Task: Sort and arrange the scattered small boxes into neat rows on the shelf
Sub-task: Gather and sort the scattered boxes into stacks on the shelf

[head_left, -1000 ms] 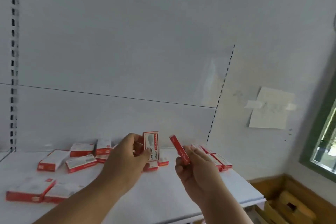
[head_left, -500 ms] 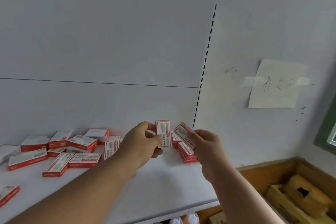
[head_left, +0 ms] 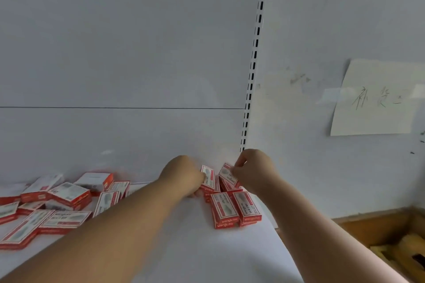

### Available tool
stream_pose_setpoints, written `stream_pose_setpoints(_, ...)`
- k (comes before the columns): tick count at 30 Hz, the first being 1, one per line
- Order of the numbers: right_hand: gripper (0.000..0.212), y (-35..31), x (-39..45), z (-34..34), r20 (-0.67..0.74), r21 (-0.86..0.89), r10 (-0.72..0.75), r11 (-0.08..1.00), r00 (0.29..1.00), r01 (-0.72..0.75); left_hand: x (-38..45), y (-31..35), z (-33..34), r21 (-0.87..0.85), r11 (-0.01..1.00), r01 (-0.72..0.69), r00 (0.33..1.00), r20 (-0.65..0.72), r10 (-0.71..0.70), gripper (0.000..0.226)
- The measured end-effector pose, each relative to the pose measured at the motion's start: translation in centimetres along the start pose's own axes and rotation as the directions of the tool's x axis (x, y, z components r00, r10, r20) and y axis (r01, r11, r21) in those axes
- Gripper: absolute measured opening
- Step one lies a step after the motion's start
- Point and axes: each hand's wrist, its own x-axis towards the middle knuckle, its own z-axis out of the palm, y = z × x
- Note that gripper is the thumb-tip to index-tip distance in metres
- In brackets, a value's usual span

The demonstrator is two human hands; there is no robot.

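Note:
My left hand [head_left: 184, 177] holds a small red-and-white box [head_left: 208, 177] upright at the back right corner of the white shelf [head_left: 207, 253]. Close beside it, my right hand [head_left: 254, 171] pinches a second small box [head_left: 226, 174], tilted, just above the boxes stacked there. In front of both hands two stacks of boxes [head_left: 235, 210] lie side by side near the shelf's right edge. A scattered heap of the same boxes [head_left: 62, 204] lies on the left part of the shelf.
The shelf's white back panel rises behind the boxes, with a slotted upright [head_left: 253, 69] at its right end. A taped paper note [head_left: 377, 99] hangs on the wall to the right. Wooden crates [head_left: 395, 243] sit low on the right, beyond the shelf edge.
Both hands have moved forward and down toward the shelf's back right corner, each carrying its box. The view has swung right and closer to the shelf.

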Motion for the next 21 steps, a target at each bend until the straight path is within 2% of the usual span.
stream_pose_setpoints(5, 0.018, 0.5, 1.4, 0.1, 0.158, -0.272, -0.101, 0.952, 0.982, 0.142, 0.1, 0.6, 1.0, 0.209, 0.976, 0.065, 0.993, -0.112, -0.043, 0.014)
stream_pose_setpoints(7, 0.017, 0.6, 1.6, 0.0, 0.183, -0.307, -0.155, 0.929, 0.971, 0.206, -0.2, 1.1, 1.2, 0.238, 0.968, 0.077, 0.986, -0.164, -0.038, 0.016)
stream_pose_setpoints(13, 0.014, -1.4, 0.6, -0.1, 0.102, -0.108, -0.400, 0.906, 0.911, 0.410, -3.3, 0.2, 1.5, 0.191, 0.980, 0.051, 0.928, -0.373, 0.025, 0.012)
stream_pose_setpoints(17, 0.014, -5.1, -1.1, 1.1, 0.117, 0.026, -0.538, 0.842, 0.834, 0.539, -6.2, -1.0, -0.4, 0.260, 0.966, 0.009, 0.887, -0.448, 0.112, 0.018)
stream_pose_setpoints(21, 0.016, -9.3, -2.8, 3.3, 0.151, 0.091, -0.601, 0.799, 0.785, 0.595, -9.6, -3.7, -3.5, 0.309, 0.951, 0.021, 0.864, -0.484, 0.138, 0.018)
